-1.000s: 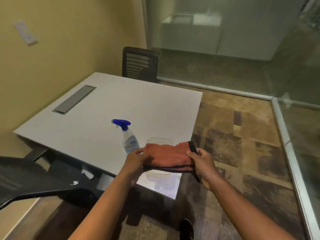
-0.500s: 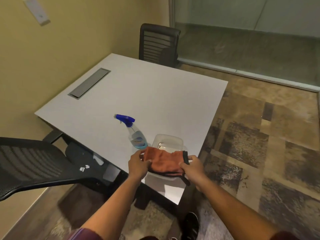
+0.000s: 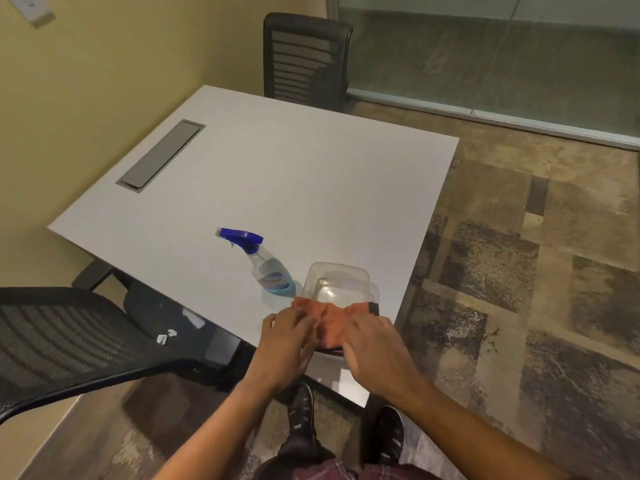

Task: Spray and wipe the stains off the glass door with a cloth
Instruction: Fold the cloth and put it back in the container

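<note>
An orange cloth (image 3: pixel 329 318) with a dark edge lies at the near corner of the white table (image 3: pixel 277 174). My left hand (image 3: pixel 285 336) covers its left side and my right hand (image 3: pixel 372 344) its right side, both blurred and pressed on it. Whether the fingers grip it I cannot tell. A clear spray bottle (image 3: pixel 266 266) with a blue trigger head and blue liquid stands just behind the cloth to the left. The glass wall (image 3: pixel 502 53) runs along the far side of the room.
A clear plastic container (image 3: pixel 336 282) sits right behind the cloth. A black mesh chair (image 3: pixel 69 341) stands at the near left, another chair (image 3: pixel 304 60) at the table's far side. A grey cable hatch (image 3: pixel 161 155) is set in the tabletop. Patterned carpet lies to the right.
The cloth has come down from in front of me onto the table corner, both hands still on it. My view has tilted downward; the glass has slid toward the top.
</note>
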A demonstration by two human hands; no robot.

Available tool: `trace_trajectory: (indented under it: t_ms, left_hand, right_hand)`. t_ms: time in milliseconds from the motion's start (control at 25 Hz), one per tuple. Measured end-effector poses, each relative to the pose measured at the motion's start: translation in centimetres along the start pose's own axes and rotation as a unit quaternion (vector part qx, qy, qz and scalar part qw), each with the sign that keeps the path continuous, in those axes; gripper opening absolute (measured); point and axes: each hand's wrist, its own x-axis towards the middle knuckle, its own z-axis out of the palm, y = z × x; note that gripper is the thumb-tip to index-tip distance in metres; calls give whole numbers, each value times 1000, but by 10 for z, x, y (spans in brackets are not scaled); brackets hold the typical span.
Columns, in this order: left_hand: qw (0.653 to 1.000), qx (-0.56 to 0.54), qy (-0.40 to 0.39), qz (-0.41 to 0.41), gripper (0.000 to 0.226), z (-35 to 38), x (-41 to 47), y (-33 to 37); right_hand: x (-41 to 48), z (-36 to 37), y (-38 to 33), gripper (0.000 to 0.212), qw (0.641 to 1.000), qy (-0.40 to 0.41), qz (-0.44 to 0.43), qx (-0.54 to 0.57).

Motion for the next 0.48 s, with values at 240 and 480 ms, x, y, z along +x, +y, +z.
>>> trace_trajectory:
  t_ms: [240, 480]
  left_hand:
    - [974, 125, -130, 140, 68, 5, 6, -27]
    - [934, 211, -178, 228, 81, 22, 31, -40]
  right_hand:
    - [14, 23, -37, 29, 987, -118, 71, -82]
    - [47, 29, -59, 32, 956, -205, 105, -180]
